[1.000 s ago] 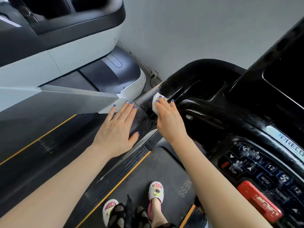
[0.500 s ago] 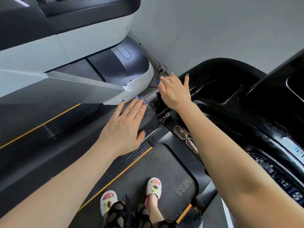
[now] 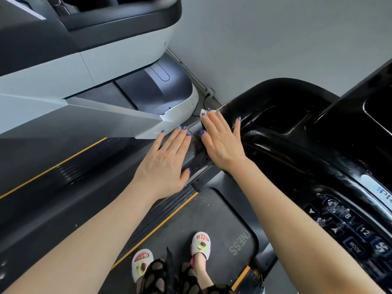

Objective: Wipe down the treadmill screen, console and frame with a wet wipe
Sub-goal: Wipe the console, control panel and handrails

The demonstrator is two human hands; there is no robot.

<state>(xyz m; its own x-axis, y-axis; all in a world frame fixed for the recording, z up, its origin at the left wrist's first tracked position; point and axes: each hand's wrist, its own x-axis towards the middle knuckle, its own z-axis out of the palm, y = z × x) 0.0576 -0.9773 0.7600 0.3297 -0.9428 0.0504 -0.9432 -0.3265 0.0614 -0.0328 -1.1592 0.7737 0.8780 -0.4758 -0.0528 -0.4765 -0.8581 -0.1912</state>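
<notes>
Step in hand, as judged: wiping the console's left end. The right hand (image 3: 222,143), fingers straight, presses the wet wipe (image 3: 203,112) flat against the glossy black console (image 3: 275,107) at frame centre. Advise steady pressure and overlapping strokes along the curved edge. The left hand (image 3: 164,164) rests flat, holding nothing, on the frame rail (image 3: 193,153). Only a white corner of the wipe shows.
</notes>
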